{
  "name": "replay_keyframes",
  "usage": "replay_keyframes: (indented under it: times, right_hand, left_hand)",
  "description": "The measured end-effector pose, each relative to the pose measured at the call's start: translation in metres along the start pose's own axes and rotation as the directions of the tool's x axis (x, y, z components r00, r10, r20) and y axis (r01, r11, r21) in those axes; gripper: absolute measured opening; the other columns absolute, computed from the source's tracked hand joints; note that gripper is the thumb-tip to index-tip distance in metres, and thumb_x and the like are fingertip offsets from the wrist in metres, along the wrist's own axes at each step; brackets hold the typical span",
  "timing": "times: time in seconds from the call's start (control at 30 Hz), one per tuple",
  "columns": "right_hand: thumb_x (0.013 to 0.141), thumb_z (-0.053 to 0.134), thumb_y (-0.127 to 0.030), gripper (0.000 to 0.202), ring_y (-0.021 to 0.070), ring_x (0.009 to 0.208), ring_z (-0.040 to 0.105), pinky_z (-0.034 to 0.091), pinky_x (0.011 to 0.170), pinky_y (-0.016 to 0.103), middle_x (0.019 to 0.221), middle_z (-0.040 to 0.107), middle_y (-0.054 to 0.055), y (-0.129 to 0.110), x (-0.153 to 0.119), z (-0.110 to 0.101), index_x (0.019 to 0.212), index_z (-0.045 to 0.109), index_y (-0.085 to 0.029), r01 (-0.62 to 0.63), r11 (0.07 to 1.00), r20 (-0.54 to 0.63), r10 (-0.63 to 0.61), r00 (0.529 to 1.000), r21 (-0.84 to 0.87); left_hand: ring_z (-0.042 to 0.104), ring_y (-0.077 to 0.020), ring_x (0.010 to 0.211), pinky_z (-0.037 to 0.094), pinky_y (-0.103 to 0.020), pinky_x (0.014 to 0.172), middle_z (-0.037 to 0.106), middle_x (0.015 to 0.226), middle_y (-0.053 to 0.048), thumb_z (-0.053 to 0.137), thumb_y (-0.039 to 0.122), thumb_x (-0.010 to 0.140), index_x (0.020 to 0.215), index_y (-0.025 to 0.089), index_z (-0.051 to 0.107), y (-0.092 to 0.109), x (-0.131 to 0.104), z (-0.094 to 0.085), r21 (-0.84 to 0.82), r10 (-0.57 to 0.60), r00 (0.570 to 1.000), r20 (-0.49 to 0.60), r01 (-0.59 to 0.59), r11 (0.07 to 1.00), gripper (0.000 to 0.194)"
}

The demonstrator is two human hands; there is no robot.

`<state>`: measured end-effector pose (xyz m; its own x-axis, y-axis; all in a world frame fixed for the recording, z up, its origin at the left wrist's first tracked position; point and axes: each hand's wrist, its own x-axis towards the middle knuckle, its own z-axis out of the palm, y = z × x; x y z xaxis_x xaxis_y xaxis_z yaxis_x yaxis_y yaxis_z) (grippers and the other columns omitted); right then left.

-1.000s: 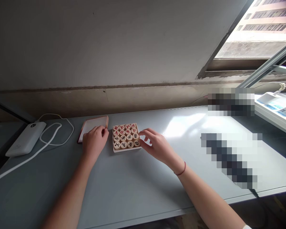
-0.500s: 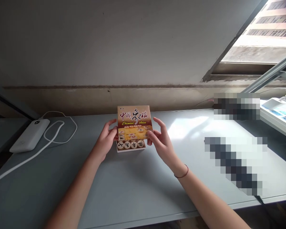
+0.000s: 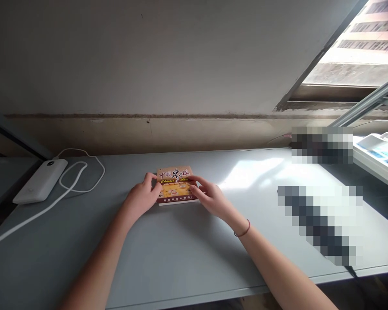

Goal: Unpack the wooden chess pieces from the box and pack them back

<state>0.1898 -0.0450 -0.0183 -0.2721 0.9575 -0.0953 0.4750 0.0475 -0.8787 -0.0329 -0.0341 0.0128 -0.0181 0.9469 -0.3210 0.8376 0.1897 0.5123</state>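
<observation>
A Chinese chess box lid, brown and yellow with printed lettering, lies over its box on the grey table. Along the near side a thin white strip of the box base shows below the lid. My left hand grips the lid's left edge, thumb on top and fingers at the far left side. At the right edge, my right hand holds the lid with its thumb and fingers. The chess pieces are hidden under the lid.
A white power bank with a white cable sits at the left of the table. Blurred-out dark items lie on the right. A wall stands behind the table, with a window at upper right.
Both hands have lowered the tilted lid onto the box. The row of round pieces that showed at the near side is now covered.
</observation>
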Motion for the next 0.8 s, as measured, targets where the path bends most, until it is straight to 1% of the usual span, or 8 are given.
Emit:
replay_keyframes:
  times: [0.1,0.17,0.23,0.37,0.47,0.6,0.7,0.8]
  right_hand:
    - [0.092,0.037,-0.046,0.042,0.0128,0.054,0.046,0.035,0.050,0.024,0.067,0.058,-0.001,-0.004,-0.005,-0.003,0.128,0.050,-0.028,0.017,0.994,0.068,-0.010,0.998,-0.107]
    - [0.093,0.036,-0.043,0.042,0.0126,0.051,0.044,0.034,0.049,0.024,0.065,0.057,-0.002,-0.006,-0.007,-0.003,0.131,0.046,-0.028,0.030,0.985,0.116,-0.010,0.993,-0.168]
    - [0.093,0.035,-0.041,0.043,0.0127,0.049,0.042,0.032,0.047,0.024,0.063,0.057,-0.002,-0.006,-0.008,-0.003,0.134,0.042,-0.028,0.049,0.975,0.145,-0.018,0.989,-0.215]
    - [0.094,0.033,-0.038,0.044,0.0136,0.048,0.043,0.032,0.047,0.025,0.064,0.059,-0.001,-0.003,-0.008,-0.001,0.137,0.040,-0.027,0.091,0.947,0.138,-0.050,0.989,-0.309]
    - [0.095,0.032,-0.036,0.046,0.0143,0.048,0.043,0.032,0.047,0.026,0.062,0.058,0.000,0.001,-0.006,0.002,0.139,0.038,-0.025,0.100,0.918,0.122,-0.056,0.991,-0.385]
    - [0.096,0.031,-0.036,0.049,0.0148,0.047,0.044,0.031,0.047,0.026,0.060,0.055,-0.001,0.004,-0.002,0.003,0.143,0.035,-0.024,0.094,0.890,0.082,-0.064,0.995,-0.446]
    - [0.095,0.033,-0.043,0.049,0.0143,0.050,0.047,0.033,0.049,0.025,0.062,0.055,-0.002,0.006,0.001,-0.001,0.140,0.038,-0.024,0.115,0.913,0.077,-0.092,0.993,-0.392]
    - [0.095,0.034,-0.048,0.045,0.0139,0.053,0.049,0.035,0.052,0.025,0.064,0.056,-0.001,0.014,0.007,-0.008,0.129,0.046,-0.021,0.103,0.929,-0.034,-0.123,0.992,-0.356]
  left_hand:
    - [0.066,-0.0230,0.071,0.041,-0.029,0.059,0.069,0.073,0.000,0.034,0.046,0.085,0.115,0.026,0.044,-0.008,-0.001,-0.002,-0.023,0.049,0.992,0.120,-0.046,0.999,0.038]
    - [0.066,-0.0228,0.071,0.041,-0.029,0.060,0.068,0.071,0.000,0.035,0.046,0.084,0.118,0.025,0.043,-0.012,0.000,-0.003,-0.022,0.069,0.983,0.168,-0.066,0.998,0.041]
    - [0.065,-0.0223,0.070,0.041,-0.028,0.059,0.068,0.070,0.001,0.037,0.047,0.084,0.120,0.025,0.042,-0.015,0.000,-0.003,-0.009,0.081,0.980,0.180,-0.081,0.997,0.043]
    - [0.064,-0.0213,0.069,0.040,-0.026,0.056,0.068,0.070,0.000,0.036,0.044,0.086,0.121,0.024,0.041,-0.017,0.002,-0.001,-0.007,0.121,0.976,0.181,-0.122,0.992,0.041]
    - [0.062,-0.0212,0.066,0.038,-0.026,0.054,0.065,0.068,0.000,0.034,0.041,0.088,0.123,0.023,0.040,-0.015,0.003,0.002,0.013,0.134,0.979,0.151,-0.137,0.990,0.040]
    - [0.059,-0.0205,0.060,0.035,-0.025,0.050,0.062,0.067,-0.001,0.029,0.037,0.091,0.127,0.022,0.040,-0.012,0.005,0.007,0.104,0.130,0.989,0.065,-0.137,0.985,0.040]
    - [0.058,-0.0200,0.059,0.034,-0.025,0.050,0.061,0.066,-0.001,0.031,0.040,0.091,0.125,0.023,0.043,-0.013,0.008,0.007,0.136,0.137,0.989,0.049,-0.142,0.980,0.040]
    - [0.061,-0.0198,0.065,0.036,-0.025,0.054,0.065,0.072,-0.001,0.034,0.049,0.090,0.117,0.024,0.049,-0.019,0.017,0.004,0.132,0.156,0.988,-0.004,-0.154,0.979,0.040]
